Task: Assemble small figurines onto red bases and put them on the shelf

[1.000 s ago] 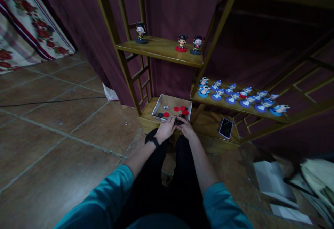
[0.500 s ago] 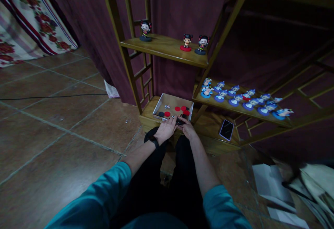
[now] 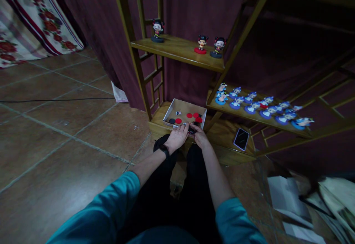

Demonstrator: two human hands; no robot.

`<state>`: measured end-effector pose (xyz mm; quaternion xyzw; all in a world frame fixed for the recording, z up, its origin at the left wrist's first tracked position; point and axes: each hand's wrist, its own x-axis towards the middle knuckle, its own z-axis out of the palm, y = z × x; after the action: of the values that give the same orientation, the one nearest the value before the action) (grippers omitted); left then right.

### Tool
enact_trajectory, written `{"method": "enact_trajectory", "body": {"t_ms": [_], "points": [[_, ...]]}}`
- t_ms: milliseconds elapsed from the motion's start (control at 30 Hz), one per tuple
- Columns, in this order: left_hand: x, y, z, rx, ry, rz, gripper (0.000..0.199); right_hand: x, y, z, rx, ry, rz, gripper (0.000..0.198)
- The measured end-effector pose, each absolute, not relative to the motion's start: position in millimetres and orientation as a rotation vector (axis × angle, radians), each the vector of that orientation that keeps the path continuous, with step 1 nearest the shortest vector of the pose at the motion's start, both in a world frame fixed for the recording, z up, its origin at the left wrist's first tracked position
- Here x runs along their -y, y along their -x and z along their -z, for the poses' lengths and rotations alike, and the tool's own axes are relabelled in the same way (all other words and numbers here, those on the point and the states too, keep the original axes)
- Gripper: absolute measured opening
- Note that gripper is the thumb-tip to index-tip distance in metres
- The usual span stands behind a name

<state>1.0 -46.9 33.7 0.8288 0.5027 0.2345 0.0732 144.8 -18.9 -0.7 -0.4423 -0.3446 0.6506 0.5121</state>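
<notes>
The person's left hand [image 3: 178, 139] and right hand [image 3: 200, 137] have their fingers clamped on a small dark piece [image 3: 191, 130], at six o'clock of the shallow box [image 3: 185, 105]. I'd judge this step to be two-handed adjusting, though the fingers hide the details; next seems to call for one hand steadying while the other presses. Red discs [image 3: 189, 115] lie at twelve o'clock from the hands, a phone [image 3: 241, 139] at three.

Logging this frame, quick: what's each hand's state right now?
Left hand: closed on a small black piece.
Right hand: closed on the same piece.
</notes>
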Motion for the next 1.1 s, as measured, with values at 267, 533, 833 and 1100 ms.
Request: {"method": "enact_trajectory", "body": {"t_ms": [267,533,833,1100], "points": [[46.3,-0.8,-32.1,-1.502,-2.498,-0.707,0.050,18.9,-145.4,3.4,0.825,1.057,-1.557,0.053],[47.1,0.5,-34.5,-1.544,-2.630,-0.587,0.050,18.3,-144.9,4.1,0.828,1.055,-1.542,0.052],[48.1,0.6,-38.2,-1.598,-2.708,-0.449,0.050,18.0,-144.0,3.5,0.845,1.028,-1.541,0.051],[45.7,2.6,-40.8,-1.608,-2.603,-0.471,0.050,19.7,-144.8,0.0,0.802,1.005,-1.566,0.042]]}}
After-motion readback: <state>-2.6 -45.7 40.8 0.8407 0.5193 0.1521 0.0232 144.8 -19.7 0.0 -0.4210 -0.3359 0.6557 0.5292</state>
